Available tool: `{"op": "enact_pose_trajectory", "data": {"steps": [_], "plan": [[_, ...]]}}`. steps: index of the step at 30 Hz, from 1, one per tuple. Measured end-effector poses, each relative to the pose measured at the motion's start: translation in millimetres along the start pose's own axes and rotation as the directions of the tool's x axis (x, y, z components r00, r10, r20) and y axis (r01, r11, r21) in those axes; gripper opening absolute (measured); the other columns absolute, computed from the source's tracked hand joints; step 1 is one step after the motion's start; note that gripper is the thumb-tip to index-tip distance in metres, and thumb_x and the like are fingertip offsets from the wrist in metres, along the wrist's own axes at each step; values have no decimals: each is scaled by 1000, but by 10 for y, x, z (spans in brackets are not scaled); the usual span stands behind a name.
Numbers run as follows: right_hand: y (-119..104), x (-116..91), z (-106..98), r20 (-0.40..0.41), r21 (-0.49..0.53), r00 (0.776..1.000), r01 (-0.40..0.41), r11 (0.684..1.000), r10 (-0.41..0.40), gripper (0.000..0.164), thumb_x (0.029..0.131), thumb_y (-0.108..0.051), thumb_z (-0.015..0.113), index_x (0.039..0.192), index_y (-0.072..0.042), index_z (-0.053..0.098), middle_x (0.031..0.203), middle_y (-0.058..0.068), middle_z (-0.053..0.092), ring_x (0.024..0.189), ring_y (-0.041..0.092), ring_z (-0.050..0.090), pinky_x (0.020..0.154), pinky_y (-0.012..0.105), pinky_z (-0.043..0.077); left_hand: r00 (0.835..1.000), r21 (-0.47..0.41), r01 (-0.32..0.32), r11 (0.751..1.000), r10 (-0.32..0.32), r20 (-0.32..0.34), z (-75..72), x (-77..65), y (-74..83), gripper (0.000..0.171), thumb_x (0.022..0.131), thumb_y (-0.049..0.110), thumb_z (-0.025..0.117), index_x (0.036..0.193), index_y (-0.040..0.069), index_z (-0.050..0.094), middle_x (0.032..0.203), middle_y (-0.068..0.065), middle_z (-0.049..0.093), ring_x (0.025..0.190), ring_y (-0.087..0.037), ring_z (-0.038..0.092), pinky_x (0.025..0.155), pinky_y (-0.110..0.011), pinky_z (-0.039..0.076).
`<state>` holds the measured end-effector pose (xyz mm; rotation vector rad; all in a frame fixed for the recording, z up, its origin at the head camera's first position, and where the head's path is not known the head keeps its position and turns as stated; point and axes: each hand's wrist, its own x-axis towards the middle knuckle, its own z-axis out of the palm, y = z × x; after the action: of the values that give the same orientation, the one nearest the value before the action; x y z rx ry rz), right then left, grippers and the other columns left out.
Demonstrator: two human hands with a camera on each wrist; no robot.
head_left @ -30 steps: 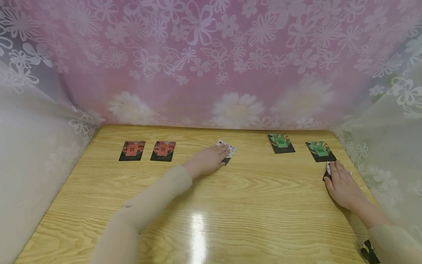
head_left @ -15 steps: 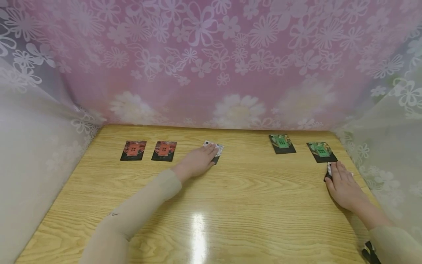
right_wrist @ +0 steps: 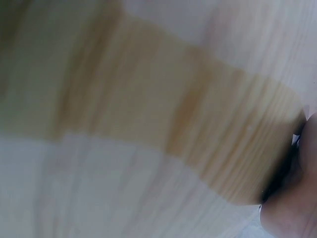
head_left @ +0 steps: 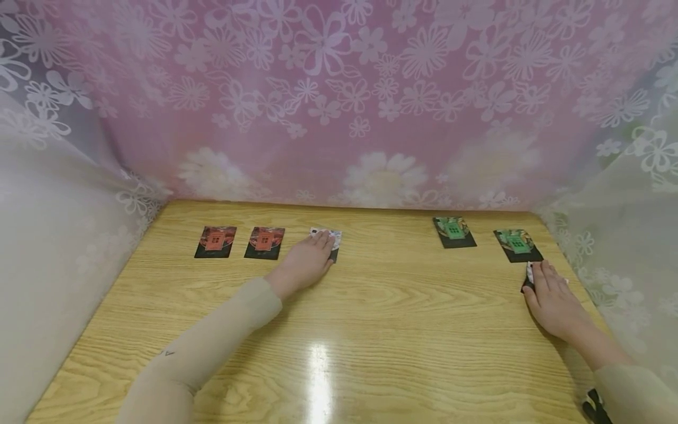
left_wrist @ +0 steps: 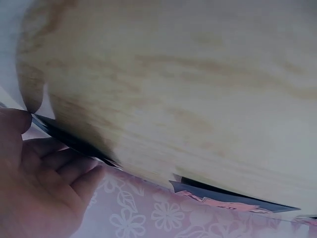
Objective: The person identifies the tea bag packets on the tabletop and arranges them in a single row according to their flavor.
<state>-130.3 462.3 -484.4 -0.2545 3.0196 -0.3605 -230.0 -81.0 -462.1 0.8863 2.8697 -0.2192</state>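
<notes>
In the head view my left hand (head_left: pixel 303 260) lies with straight fingers over a small flat white-and-black packet (head_left: pixel 336 240), pressing it to the table. The left wrist view shows that packet's dark edge (left_wrist: pixel 74 139) under the fingers, the thumb at one corner. Just left of it sit two red-and-black packets (head_left: pixel 216 241) side by side. At the right, my right hand (head_left: pixel 556 301) rests flat on another white-and-black packet (head_left: pixel 527 284), mostly covered by the fingers. Two green-and-black packets (head_left: pixel 454 232) lie beyond that hand.
The wood-grain table (head_left: pixel 402 341) reaches back to a pink flowered curtain (head_left: pixel 296 135). Pale curtains hang along both sides. A black object (head_left: pixel 595 406) shows at the lower right edge, beside the right sleeve.
My left hand has slid its white-and-black packet leftward along the table, closer to the red ones, and the packet has turned straighter. The right hand stays in place.
</notes>
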Motion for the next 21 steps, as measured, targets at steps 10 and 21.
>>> {"op": "enact_pose_trajectory", "data": {"steps": [10, 21], "plan": [[8, -6, 19, 0, 3, 1000, -3, 1000, 3, 69, 119, -29, 20, 161, 21, -4, 163, 51, -4, 157, 61, -8, 131, 70, -9, 1000, 28, 22, 999, -22, -4, -30, -72, -48, 64, 116, 42, 41, 166, 2, 34, 171, -18, 36, 160, -32, 36, 135, -44, 29], [5, -5, 23, -9, -7, 1000, 2, 1000, -2, 69, 119, -29, 19, 161, 20, -5, 164, 50, -4, 157, 61, -8, 131, 68, -10, 993, 22, -118, 993, 118, 11, 23, -140, -232, 56, 119, 25, 33, 171, 12, 20, 178, -10, 19, 166, -27, 20, 137, -43, 22]]}}
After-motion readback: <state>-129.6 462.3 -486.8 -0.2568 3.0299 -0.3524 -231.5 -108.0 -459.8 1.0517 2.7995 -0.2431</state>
